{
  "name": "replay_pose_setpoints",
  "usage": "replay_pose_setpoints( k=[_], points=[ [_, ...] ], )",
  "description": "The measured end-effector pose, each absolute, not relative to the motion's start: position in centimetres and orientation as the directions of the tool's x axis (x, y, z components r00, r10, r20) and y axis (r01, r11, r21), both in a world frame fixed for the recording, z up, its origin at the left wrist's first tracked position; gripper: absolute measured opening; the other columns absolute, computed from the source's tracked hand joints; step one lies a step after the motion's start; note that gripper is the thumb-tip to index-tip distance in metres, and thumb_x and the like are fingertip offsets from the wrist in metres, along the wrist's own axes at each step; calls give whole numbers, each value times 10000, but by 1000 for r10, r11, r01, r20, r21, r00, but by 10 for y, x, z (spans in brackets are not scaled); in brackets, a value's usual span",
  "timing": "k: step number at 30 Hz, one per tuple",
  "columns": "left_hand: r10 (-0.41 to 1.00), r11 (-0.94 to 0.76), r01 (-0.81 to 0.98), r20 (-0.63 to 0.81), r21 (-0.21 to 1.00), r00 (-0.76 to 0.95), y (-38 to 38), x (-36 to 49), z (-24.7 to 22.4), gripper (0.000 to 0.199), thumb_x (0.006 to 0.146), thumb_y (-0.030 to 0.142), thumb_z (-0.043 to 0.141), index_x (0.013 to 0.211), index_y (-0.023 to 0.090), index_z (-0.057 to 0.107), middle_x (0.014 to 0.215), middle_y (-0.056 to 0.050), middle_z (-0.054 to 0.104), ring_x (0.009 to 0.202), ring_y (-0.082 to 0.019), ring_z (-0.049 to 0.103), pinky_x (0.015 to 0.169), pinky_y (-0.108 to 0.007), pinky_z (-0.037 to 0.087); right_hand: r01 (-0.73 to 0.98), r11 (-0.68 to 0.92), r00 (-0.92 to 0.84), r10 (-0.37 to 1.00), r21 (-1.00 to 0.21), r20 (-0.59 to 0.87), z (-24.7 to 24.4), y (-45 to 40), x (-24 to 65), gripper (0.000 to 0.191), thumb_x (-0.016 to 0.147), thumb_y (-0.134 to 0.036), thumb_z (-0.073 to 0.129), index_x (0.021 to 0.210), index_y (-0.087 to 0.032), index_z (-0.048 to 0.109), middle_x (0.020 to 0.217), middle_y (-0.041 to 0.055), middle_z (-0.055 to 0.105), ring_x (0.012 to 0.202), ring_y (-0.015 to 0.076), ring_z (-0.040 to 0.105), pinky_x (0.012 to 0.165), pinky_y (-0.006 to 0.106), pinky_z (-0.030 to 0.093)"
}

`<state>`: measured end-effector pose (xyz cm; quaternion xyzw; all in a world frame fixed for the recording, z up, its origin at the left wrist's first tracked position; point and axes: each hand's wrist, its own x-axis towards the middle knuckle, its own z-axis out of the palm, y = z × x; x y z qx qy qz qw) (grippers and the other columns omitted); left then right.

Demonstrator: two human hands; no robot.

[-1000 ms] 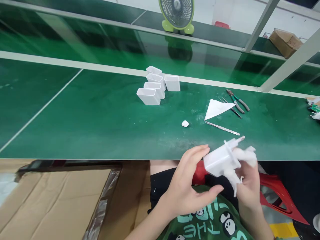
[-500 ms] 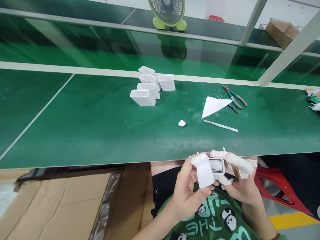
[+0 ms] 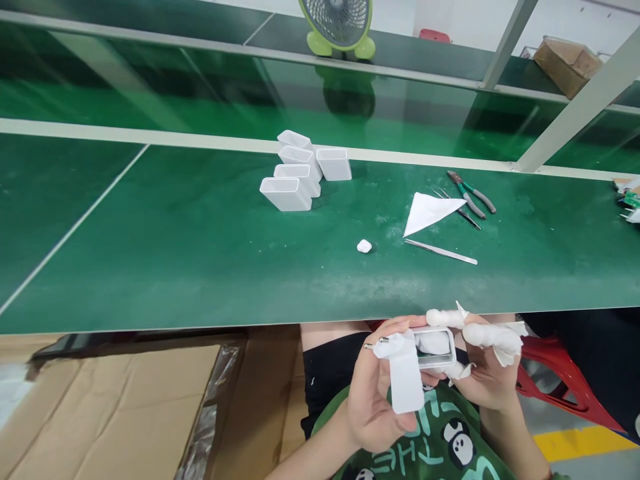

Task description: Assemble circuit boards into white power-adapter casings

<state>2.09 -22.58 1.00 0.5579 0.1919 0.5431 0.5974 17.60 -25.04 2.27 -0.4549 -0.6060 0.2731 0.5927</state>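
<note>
Just off the bench's front edge, my left hand [image 3: 373, 393] is closed around a white plug cap [image 3: 406, 383] with two metal pins, its flat plate hanging down. Fingers of the same hand reach behind a white plastic housing [image 3: 453, 350], whose open end faces up toward me. Inside the housing sits a white and dark part that I cannot make out clearly. My right hand [image 3: 487, 373], with white finger covers on several fingers, grips the housing from the right. The cap lies beside the opening, not over it.
Several white open housings [image 3: 286, 195] stand on the green bench [image 3: 200, 253]. A small white lump [image 3: 364, 246], tweezers [image 3: 441, 251], a folded white sheet [image 3: 429, 212] and pliers [image 3: 473, 193] lie nearer the right. Cardboard [image 3: 115, 407] is below left; a fan [image 3: 340, 27] stands behind.
Both hands have moved slightly down. The plug cap has swung left and lower, away from the housing, so more of the housing's opening shows. The right fingers have shifted a little to the right.
</note>
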Motion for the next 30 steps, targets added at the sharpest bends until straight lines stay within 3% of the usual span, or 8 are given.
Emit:
replay_pose_setpoints(
  k=[6, 9, 13, 16, 18, 21, 25, 30],
  points=[
    [848, -191, -520, 406, 832, 339, -224, 21, 12, 595, 861, 526, 599, 1381, 295, 424, 1310, -130, 520, 765, -186, 692, 556, -295, 655, 198, 465, 89, 868, -863, 488, 15, -255, 182, 438, 857, -122, 639, 1203, -351, 500, 1145, 62, 701, 996, 244, 707, 737, 422, 636],
    [853, -253, -482, 429, 839, 299, -223, 20, 11, 608, 849, 574, 585, 1369, 293, 442, 1287, -130, 546, 872, -236, 688, 563, -320, 648, 177, 471, 48, 873, -864, 486, 12, -257, 181, 465, 854, -104, 631, 1222, -354, 496, 1209, 73, 677, 1068, 246, 679, 792, 450, 622],
    [866, -336, -359, 435, 871, 246, -222, 18, 10, 616, 821, 651, 555, 1321, 298, 485, 1203, -126, 608, 1087, -318, 614, 781, -463, 626, 180, 477, -8, 875, -860, 484, 16, -256, 186, 498, 848, -160, 662, 1266, -356, 474, 1237, 84, 657, 1136, 267, 639, 845, 485, 595],
    [885, -311, -358, 406, 880, 230, -219, 18, 9, 597, 831, 655, 535, 1304, 295, 481, 1141, -116, 621, 1045, -301, 619, 882, -519, 577, 268, 501, 36, 848, -823, 529, 25, -245, 205, 464, 884, -289, 633, 1320, -308, 476, 1246, 104, 636, 1101, 281, 641, 886, 499, 559],
    [879, -325, -388, 427, 863, 211, -218, 19, 6, 601, 821, 655, 548, 1291, 287, 480, 1113, -114, 622, 1012, -292, 623, 850, -498, 587, 521, 417, 113, 831, -745, 545, 33, -230, 223, 416, 904, -256, 590, 1314, -270, 525, 1214, 106, 640, 1078, 275, 629, 943, 499, 510],
    [875, -308, -443, 433, 842, 215, -217, 18, 1, 597, 812, 647, 564, 1277, 281, 490, 1118, -112, 620, 1020, -297, 613, 835, -495, 587, 857, 203, 37, 892, -473, 450, 37, -199, 243, 395, 881, -170, 559, 1266, -252, 587, 1118, 98, 641, 1065, 282, 587, 942, 475, 486],
    [896, -197, -493, 360, 847, 261, -217, 13, -2, 595, 818, 633, 564, 1285, 273, 489, 1168, -119, 600, 1079, -324, 584, 877, -529, 557, 953, 185, -125, 962, -239, 243, 29, -167, 243, 351, 871, -145, 483, 1193, -152, 621, 1030, 142, 616, 1025, 326, 540, 884, 490, 481],
    [871, -201, -470, 376, 860, 316, -212, 3, 2, 567, 851, 582, 552, 1302, 246, 476, 1231, -147, 577, 1036, -310, 607, 842, -494, 578, 970, 144, -68, 936, -198, 345, 34, -153, 252, 333, 893, -172, 480, 1197, -116, 606, 1070, 154, 613, 1032, 305, 542, 908, 433, 468]
  ],
)
